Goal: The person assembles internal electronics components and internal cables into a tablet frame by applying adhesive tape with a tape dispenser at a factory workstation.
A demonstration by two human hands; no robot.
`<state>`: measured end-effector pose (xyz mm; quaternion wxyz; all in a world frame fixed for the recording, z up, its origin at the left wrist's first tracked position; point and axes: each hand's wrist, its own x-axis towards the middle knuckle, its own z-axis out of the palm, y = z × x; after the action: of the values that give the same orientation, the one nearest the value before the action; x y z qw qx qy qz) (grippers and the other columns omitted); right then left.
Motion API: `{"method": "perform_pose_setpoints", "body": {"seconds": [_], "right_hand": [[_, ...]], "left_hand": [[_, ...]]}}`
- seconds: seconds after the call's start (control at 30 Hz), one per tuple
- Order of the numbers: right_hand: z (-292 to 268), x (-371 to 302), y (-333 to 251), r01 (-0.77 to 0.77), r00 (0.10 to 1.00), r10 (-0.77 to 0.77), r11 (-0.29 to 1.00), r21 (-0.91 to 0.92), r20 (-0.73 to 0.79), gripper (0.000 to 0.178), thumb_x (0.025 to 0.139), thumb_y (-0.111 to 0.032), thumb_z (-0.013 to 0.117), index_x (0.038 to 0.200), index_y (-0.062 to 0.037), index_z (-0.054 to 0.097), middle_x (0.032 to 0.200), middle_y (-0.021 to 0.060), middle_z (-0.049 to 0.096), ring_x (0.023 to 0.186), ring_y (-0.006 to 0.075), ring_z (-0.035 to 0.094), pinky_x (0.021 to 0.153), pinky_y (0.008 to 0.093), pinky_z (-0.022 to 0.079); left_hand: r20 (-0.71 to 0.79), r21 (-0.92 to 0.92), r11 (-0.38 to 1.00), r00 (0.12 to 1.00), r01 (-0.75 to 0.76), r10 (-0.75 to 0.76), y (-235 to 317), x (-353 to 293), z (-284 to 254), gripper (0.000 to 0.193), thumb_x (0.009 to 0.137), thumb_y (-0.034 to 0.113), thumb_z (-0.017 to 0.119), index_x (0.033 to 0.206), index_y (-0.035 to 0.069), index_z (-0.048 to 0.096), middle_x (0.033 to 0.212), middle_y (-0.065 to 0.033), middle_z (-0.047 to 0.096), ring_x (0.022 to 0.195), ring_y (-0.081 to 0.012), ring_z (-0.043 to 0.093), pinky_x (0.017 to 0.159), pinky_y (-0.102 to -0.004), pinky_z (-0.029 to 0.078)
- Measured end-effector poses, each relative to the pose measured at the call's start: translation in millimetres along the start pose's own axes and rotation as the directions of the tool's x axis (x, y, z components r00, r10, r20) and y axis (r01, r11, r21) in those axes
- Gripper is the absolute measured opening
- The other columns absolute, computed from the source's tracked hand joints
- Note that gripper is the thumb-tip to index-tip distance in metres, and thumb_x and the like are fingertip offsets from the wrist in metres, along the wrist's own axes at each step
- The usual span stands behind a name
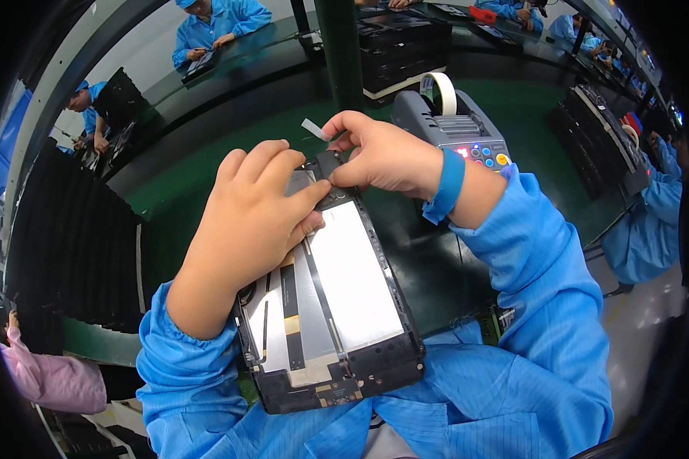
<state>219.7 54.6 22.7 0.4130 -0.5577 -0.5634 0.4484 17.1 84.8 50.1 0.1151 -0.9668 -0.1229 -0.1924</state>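
An opened phone or tablet (357, 279) lies tilted in front of me, its inside showing a silvery battery-like panel, metal plates and a black frame. My left hand (245, 210) lies over its upper left part, thumb and fingers closed at the top end. My right hand (379, 157), with a blue band at the wrist, is at the top right corner, its thumb near the left thumb. Between the right index finger and the fingers behind it sticks out a short whitish strip of tape (314, 129). The left fingertips partly hide the device's upper edge.
Beyond my right hand stands a grey tape dispenser (455, 126) with a tape roll (442, 96). Stacks of black trays rise at the left (73, 237), far middle (402, 50) and right (589, 141). A green post (338, 53) stands ahead. Several co-workers sit around the benches.
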Motion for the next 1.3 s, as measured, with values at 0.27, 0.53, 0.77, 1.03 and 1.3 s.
{"method": "perform_pose_setpoints", "body": {"seconds": [0.27,0.53,0.77,1.03,1.3], "right_hand": [[-15,-7,-14,0.242,0.953,-0.300,0.826,-0.509,-0.032,0.025,0.076,-0.010,0.069,0.098,-0.0044,0.058,0.084,0.0045,0.056,0.071,0.0103,0.053,0.063,0.0249,0.045],[-7,4,-41,0.297,0.940,-0.050,0.608,-0.736,0.338,0.019,0.087,-0.022,0.059,0.087,-0.0035,0.063,0.076,0.0091,0.060,0.069,0.0205,0.056,0.064,0.0318,0.047],[-11,11,-41,0.280,0.928,0.035,0.593,-0.755,0.372,0.023,0.086,-0.025,0.061,0.084,-0.0023,0.064,0.070,0.0088,0.059,0.065,0.0197,0.056,0.061,0.0311,0.046],[-5,4,-57,-0.098,0.941,0.306,0.653,-0.751,0.143,0.031,0.077,-0.034,0.068,0.072,-0.0040,0.062,0.063,0.0062,0.058,0.055,0.0151,0.054,0.052,0.0287,0.045],[6,-18,6,-0.348,0.931,0.359,0.927,0.141,-0.066,0.035,0.080,-0.036,0.070,0.079,-0.0037,0.056,0.070,0.0031,0.053,0.060,0.0162,0.054,0.050,0.0282,0.044]], "left_hand": [[-0.017,0.084,0.996,1.000,0.004,-0.003,-2,-2,3,0.031,0.074,0.030,0.066,0.101,0.015,0.068,0.107,-0.0092,0.058,0.108,-0.0282,0.050,0.087,-0.0415,0.038],[0.033,-0.116,0.990,0.996,0.084,-0.081,-10,-5,8,0.025,0.079,0.026,0.064,0.098,0.012,0.069,0.107,-0.0117,0.057,0.107,-0.0300,0.050,0.092,-0.0412,0.038],[0.041,-0.180,0.977,0.993,0.112,-0.107,-14,-4,14,0.023,0.080,0.028,0.063,0.097,0.014,0.071,0.104,-0.0108,0.058,0.106,-0.0287,0.049,0.089,-0.0393,0.037],[0.080,-0.233,0.936,0.964,0.265,-0.253,-5,17,12,0.021,0.078,0.029,0.066,0.076,0.010,0.074,0.094,-0.0108,0.061,0.102,-0.0271,0.051,0.085,-0.0382,0.039],[0.229,-0.209,0.910,0.922,0.359,-0.312,-6,27,3,0.026,0.069,0.017,0.077,0.091,0.005,0.069,0.114,-0.0135,0.055,0.110,-0.0298,0.049,0.090,-0.0387,0.041]]}}
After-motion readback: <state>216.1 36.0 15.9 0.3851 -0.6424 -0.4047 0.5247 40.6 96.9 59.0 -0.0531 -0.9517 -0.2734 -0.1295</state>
